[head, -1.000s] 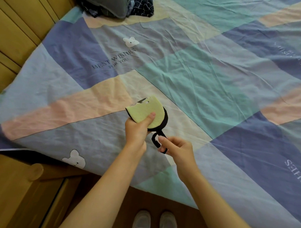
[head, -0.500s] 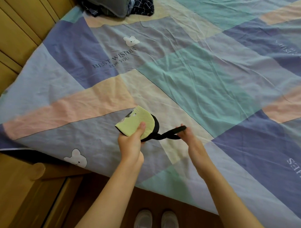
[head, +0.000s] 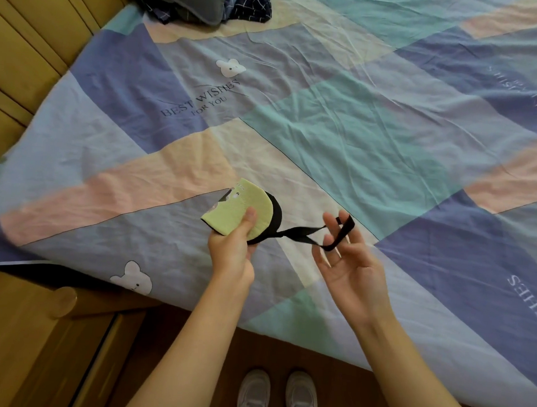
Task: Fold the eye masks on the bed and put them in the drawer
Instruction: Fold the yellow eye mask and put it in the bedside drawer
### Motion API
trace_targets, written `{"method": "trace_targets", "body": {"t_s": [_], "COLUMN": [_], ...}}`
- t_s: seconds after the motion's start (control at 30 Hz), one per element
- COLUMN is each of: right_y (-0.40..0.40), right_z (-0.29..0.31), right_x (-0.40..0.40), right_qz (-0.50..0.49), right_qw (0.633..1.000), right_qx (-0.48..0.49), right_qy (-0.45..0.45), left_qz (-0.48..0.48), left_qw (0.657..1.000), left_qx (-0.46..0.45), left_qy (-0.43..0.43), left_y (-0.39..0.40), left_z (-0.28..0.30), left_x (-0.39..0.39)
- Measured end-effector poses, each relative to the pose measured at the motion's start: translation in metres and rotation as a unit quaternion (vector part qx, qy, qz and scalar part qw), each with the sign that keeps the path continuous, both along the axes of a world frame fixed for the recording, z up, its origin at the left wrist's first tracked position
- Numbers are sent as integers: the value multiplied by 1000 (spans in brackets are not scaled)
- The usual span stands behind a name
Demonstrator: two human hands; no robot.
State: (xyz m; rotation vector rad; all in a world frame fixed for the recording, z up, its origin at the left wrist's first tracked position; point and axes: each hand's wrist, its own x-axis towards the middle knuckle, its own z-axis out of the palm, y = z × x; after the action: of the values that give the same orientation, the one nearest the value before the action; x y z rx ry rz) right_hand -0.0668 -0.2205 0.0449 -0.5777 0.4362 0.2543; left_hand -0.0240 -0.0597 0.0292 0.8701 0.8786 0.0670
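Note:
A light green eye mask (head: 239, 207) with a black back is folded in half and held above the near part of the bed. My left hand (head: 232, 247) pinches it, thumb on the green face. Its black elastic strap (head: 318, 235) stretches out to the right and loops over the fingers of my right hand (head: 347, 261), which is palm up with fingers spread. The drawer cannot be made out as open or shut; only a wooden cabinet (head: 28, 332) shows at the lower left.
The bed (head: 340, 129) carries a patchwork sheet in blue, teal and pink. A heap of dark clothes (head: 204, 3) lies at the far edge. A wooden wall (head: 29, 42) runs along the left. My shoes (head: 277, 392) stand on the brown floor.
The folded mask came down from a raised position. My right hand pulled the strap out to the right and turned palm up, the strap now looped over its spread fingers.

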Motion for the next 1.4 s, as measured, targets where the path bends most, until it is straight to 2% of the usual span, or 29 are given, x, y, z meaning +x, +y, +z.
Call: {"method": "trace_targets", "body": {"t_s": [0.17, 0.27, 0.4, 0.6, 0.77, 0.9, 1.0, 1.2, 1.3, 1.4], "right_y": [12, 18, 17, 8, 7, 2, 0, -1, 0, 1], "right_z": [-10, -14, -17, 0, 12, 17, 19, 15, 10, 10], "right_x": [-9, -16, -20, -19, -19, -17, -15, -16, -21, -22], "right_qz": [54, 65, 90, 110, 150, 167, 183, 200, 172, 132], "right_qw": [985, 975, 952, 919, 883, 862, 866, 857, 853, 850], "right_qx": [-159, -209, -284, -369, -437, -467, -454, -467, -485, -496], "right_qy": [-29, -46, -67, -84, -87, -102, -97, -84, -93, -117], "left_qz": [-54, -145, -276, -448, -537, -567, -567, -515, -438, -397], "left_qw": [998, 988, 948, 864, 807, 790, 797, 845, 886, 901], "left_qx": [-3, 59, 154, 203, 192, 169, 144, 87, 120, 154], "left_qy": [-18, -17, -48, -104, -150, -161, -150, -115, -94, -78], "left_y": [-7, -11, -8, 0, 4, 4, 2, -15, -16, -8], "left_z": [4, 3, 1, 8, 20, 25, 27, 35, 30, 27], "left_x": [-10, -17, -23, -31, -29, -28, -30, -36, -37, -39]}}
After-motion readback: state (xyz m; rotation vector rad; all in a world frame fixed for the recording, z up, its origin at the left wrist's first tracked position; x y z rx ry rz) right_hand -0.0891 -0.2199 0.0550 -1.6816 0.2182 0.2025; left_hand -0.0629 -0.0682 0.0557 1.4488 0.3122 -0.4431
